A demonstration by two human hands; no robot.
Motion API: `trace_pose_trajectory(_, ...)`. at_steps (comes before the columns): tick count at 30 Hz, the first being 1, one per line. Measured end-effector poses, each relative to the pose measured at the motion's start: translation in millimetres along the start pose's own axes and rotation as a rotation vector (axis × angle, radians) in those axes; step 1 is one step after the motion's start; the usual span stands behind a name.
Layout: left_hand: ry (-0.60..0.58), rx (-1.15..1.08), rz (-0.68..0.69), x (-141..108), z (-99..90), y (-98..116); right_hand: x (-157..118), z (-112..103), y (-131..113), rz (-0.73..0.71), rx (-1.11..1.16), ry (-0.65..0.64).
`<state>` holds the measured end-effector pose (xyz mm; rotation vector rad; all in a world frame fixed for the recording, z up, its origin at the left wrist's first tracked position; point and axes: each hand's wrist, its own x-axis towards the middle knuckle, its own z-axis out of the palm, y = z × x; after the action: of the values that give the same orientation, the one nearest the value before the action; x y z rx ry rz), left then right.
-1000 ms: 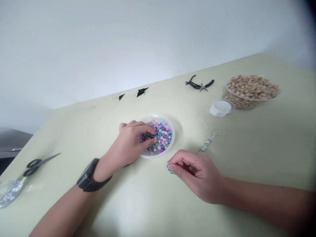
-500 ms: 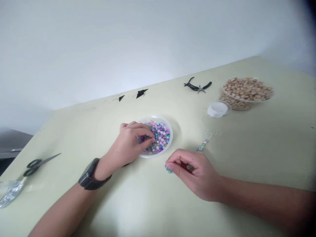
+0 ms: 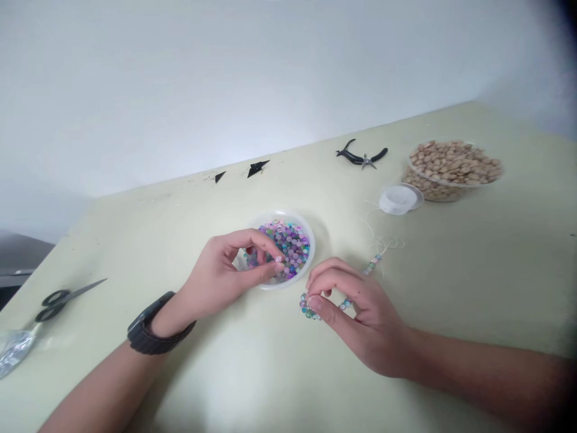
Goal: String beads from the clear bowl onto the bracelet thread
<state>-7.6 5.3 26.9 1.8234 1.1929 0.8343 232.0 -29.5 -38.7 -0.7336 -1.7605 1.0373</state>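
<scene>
Between the thumb and index finger of my left hand (image 3: 225, 270) is a small pale pink bead (image 3: 278, 259), held over the front of a round white bowl (image 3: 312, 255). Purple, pink, blue and green loose beads (image 3: 295, 246) fill the bowl. To its right, my right hand (image 3: 360, 313) pinches a string of beads (image 3: 311, 313) in blue, green and clear tones. Part of that string is hidden behind the fingers. Its far end (image 3: 373, 263) comes out beyond the knuckles, where thin clear thread runs in loose loops toward a white spool (image 3: 397, 199).
Black-handled pliers (image 3: 363, 159) lie near the back edge, left of a clear tub of brown nuts or seeds (image 3: 455, 165). Scissors (image 3: 67, 299) and a shiny plastic packet (image 3: 17, 350) are at the far left. Black scraps (image 3: 258, 168) lie by the wall.
My left hand has lifted out of the beads with a bead in its fingertips. The right hand has turned and opened slightly, so more of the bead string shows.
</scene>
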Motion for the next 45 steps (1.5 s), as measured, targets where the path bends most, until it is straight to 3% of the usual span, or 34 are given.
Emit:
trace_pose_trajectory(6, -0.070, -0.023, -0.034, -7, 9.2, 10, -4, 1, -2, 0.084, 0.048, -0.053)
trace_pose_trajectory(15, -0.103, 0.040, 0.060, -13, 24.4, 12, -8, 0, -1, 0.166, 0.113, -0.087)
trace_pose_trajectory(20, -0.097, 0.032, 0.104, -16, 31.7, 14, -9, 0, -1, 0.128, 0.130, -0.089)
trace_pose_trajectory(26, -0.009, 0.104, 0.243, -25, 49.3, 15, -6, -2, -4, 0.061, 0.134, -0.106)
trace_pose_trajectory(29, 0.077, 0.018, 0.257, -35, 58.3, 12, -6, -3, -4, 0.046, 0.135, -0.094)
trace_pose_trajectory(33, 0.080, -0.120, 0.250, -60, 67.8, 1, -7, -3, -3, 0.024, 0.129, -0.083)
trace_pose_trajectory(35, 0.092, -0.188, 0.209, -71, 71.8, -6, -8, -1, -2, 0.027, 0.121, -0.087)
trace_pose_trajectory(38, 0.148, -0.338, 0.021, -77, 77.9, -13, -8, 2, -1, 0.048, 0.101, -0.099)
trace_pose_trajectory(41, 0.190, -0.522, -0.184, -72, 83.3, -17, -7, 3, -3, 0.065, 0.083, -0.116)
trace_pose_trajectory(45, 0.206, -0.680, -0.292, -64, 86.2, -20, -5, 4, -5, 0.086, 0.095, -0.140)
